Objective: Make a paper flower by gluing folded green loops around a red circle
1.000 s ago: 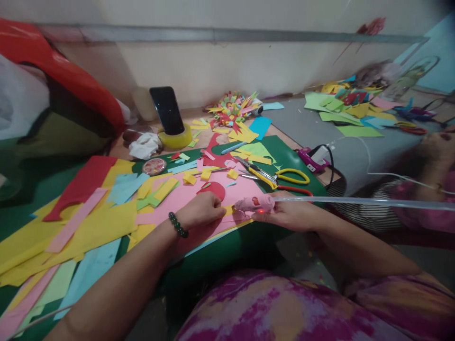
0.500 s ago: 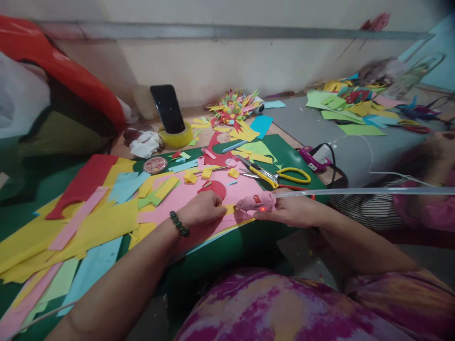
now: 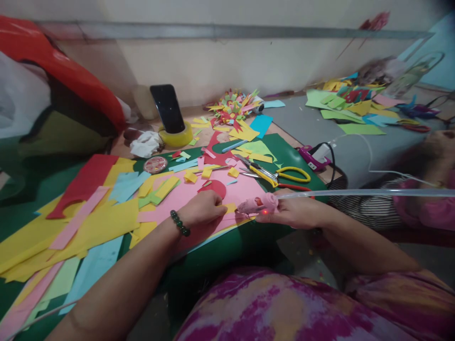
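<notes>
My right hand (image 3: 295, 210) is closed around a pink-wrapped glue gun (image 3: 258, 204) with a small red light. A long clear glue stick (image 3: 369, 192) runs out of its back to the right. The gun's tip points left, at a small yellow paper strip (image 3: 231, 208) on the pink sheet (image 3: 170, 201). My left hand (image 3: 204, 208) has its fingers curled, thumb and forefinger pinching that strip's left end. Just behind the left hand lies a red paper circle (image 3: 217, 188). Several rolled yellow paper pieces (image 3: 206, 173) rest farther back on the sheet.
Yellow-handled scissors (image 3: 275, 177) lie behind the glue gun. A phone (image 3: 167, 109) leans in a yellow tape roll (image 3: 177, 136). Cut paper (image 3: 81, 222) spreads over the left side. A purple power strip (image 3: 314, 158) stands at right, near another person's pink sleeve (image 3: 415, 203).
My right hand and the glue gun have shifted very slightly to the right. The left hand stays in place on the yellow strip.
</notes>
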`<state>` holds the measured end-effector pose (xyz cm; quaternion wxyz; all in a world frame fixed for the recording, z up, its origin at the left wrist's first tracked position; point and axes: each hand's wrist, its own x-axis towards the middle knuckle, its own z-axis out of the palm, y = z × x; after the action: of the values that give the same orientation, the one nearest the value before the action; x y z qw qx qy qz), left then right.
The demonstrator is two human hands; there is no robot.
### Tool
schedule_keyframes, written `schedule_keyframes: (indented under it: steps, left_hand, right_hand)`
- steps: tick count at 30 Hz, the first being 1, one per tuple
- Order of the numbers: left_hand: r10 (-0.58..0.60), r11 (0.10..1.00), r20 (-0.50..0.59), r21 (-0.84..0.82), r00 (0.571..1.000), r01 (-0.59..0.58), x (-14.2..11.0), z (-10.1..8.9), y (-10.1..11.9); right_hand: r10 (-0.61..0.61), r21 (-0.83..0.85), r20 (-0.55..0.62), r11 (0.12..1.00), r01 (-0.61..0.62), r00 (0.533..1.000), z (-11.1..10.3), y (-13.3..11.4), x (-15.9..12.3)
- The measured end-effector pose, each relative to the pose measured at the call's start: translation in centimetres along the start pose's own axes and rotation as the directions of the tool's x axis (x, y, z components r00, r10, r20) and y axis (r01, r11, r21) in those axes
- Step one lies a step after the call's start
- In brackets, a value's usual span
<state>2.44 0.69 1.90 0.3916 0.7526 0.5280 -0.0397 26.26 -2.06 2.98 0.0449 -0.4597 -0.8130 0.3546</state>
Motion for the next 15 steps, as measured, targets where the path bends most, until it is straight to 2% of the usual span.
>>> schedule_keyframes:
  steps: [6, 13, 15]
  left_hand:
    - [0.003, 1.0, -0.003, -0.03, 1.0, -0.003, 0.1, 0.0, -0.1]
    - [0.007, 0.999, -0.005, -0.044, 1.0, -0.007, 0.2, 0.2, -0.4]
    - [0.008, 0.999, -0.012, -0.033, 1.0, -0.008, 0.2, 0.2, -0.4]
  right_hand:
    - [0.068, -0.015, -0.031, 0.998, -0.068, 0.997, 0.1, -0.1, 0.3]
    - [0.062, -0.04, 0.018, 0.997, -0.061, 0.998, -0.6, -0.4, -0.5]
    - [0.064, -0.033, -0.013, 0.997, -0.064, 0.998, -0.9, -0.3, -0.9]
